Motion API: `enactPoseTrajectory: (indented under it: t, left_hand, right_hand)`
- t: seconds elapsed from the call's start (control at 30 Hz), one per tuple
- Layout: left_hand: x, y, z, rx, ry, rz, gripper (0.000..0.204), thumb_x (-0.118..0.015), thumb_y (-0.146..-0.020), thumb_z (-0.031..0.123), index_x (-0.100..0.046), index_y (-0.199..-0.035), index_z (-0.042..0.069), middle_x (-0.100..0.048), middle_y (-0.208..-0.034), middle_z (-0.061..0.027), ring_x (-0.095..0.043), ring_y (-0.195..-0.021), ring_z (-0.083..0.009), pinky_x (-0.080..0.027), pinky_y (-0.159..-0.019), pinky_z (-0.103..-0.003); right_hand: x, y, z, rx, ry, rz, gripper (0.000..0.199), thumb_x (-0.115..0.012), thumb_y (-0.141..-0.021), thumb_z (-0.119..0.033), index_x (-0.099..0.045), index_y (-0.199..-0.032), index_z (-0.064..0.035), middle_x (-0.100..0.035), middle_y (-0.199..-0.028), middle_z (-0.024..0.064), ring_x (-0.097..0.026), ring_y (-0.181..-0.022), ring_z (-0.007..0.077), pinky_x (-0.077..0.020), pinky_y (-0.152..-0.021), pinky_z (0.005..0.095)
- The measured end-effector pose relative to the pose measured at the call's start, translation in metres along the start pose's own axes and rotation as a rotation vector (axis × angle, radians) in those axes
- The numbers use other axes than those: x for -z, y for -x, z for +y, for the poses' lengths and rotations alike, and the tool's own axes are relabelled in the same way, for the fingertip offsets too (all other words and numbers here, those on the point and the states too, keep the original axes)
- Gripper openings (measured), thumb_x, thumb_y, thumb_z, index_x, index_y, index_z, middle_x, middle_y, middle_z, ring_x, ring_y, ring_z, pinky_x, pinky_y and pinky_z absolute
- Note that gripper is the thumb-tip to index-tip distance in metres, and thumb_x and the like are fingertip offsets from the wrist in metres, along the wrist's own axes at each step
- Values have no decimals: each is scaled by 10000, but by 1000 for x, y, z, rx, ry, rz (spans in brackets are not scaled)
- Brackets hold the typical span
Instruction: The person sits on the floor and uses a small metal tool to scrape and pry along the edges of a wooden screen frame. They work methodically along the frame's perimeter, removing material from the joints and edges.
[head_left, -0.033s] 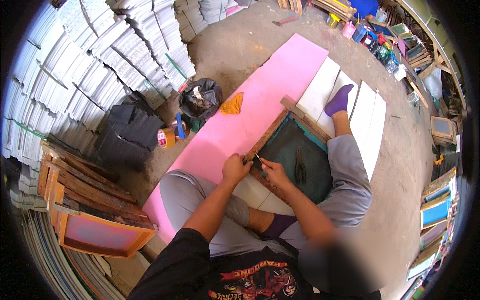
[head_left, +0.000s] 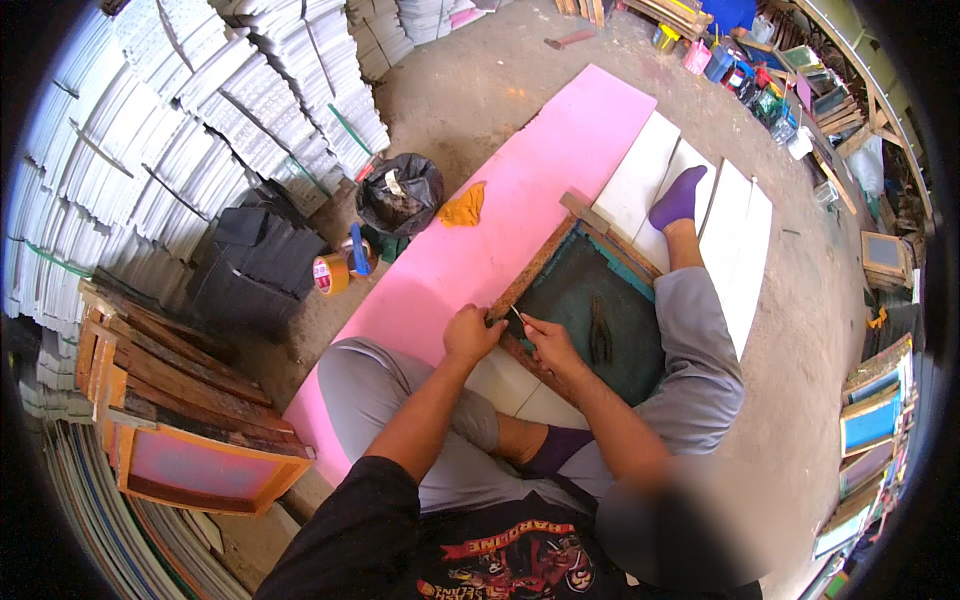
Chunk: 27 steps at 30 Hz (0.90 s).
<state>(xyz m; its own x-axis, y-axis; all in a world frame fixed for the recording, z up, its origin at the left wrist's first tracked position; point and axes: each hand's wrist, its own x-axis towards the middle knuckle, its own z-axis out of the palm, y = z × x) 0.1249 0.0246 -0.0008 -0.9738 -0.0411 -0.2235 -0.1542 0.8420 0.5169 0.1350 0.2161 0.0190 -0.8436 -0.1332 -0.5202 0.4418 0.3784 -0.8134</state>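
Note:
A wooden screen-printing frame [head_left: 527, 277] with dark mesh [head_left: 560, 300] and teal edges lies in front of me. My left hand [head_left: 472, 336] is closed around its near-left corner, thumb toward the wood. Just to the right, my right hand [head_left: 554, 346] pinches a thin tool [head_left: 516, 311] with a pale, narrow tip angled at the same corner. The tool's exact kind is too small to tell, and my fingers hide its other end. Dark pliers [head_left: 601, 340] rest on the mesh, touched by neither hand.
Under the frame are a pink board [head_left: 440, 270] and white boards [head_left: 738, 250]. To the left are an orange cloth [head_left: 462, 205], a black bag-lined bin [head_left: 402, 190], tape rolls [head_left: 330, 273] and leaning wooden frames [head_left: 205, 465]. My bent legs flank the frame.

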Motion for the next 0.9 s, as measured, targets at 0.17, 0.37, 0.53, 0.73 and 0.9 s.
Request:
enactPoseTrajectory:
  t: [0.17,0.37,0.53,0.73,0.9]
  left_hand:
    - [-7,1,5,8,-31,106,466,-784,-817,481,-781,-1045,74,-701,-1074,-145,-711,-963,-336,-575,-832,-459]
    - [-3,-7,7,56,-98,17,472,-786,-808,509,-791,-1035,95,-723,-983,-141,-725,-916,-341,-580,-798,-466]
    - [-3,-7,9,39,-95,17,480,-771,-811,522,-787,-994,79,-721,-958,-173,-724,-890,-367,-573,-778,-499]
    - [-8,-11,9,19,-158,17,405,-800,-797,442,-791,-963,73,-717,-956,-127,-726,-877,-329,-581,-762,-452]
    - [-8,-13,10,1,-157,9,388,-795,-800,421,-788,-946,63,-716,-937,-129,-726,-867,-333,-581,-758,-456]
  right_hand:
    - [2,6,26,323,345,172,431,-533,-1031,-256,-577,-1455,-190,-729,-1116,223,-696,-1018,448,-531,-912,538]
    - [4,14,6,158,483,124,414,-540,-1026,-295,-589,-1436,-269,-727,-1060,237,-686,-972,489,-527,-875,592]
    - [1,14,6,145,520,147,414,-535,-1026,-303,-590,-1434,-262,-734,-1028,233,-693,-940,490,-534,-845,601]
    - [-7,13,-8,87,783,104,458,-525,-1019,-288,-543,-1471,-215,-725,-1045,279,-704,-946,498,-549,-840,618]
    - [-7,3,-16,137,663,42,548,-536,-1002,-300,-466,-1517,-126,-728,-997,293,-716,-924,492,-571,-820,600]
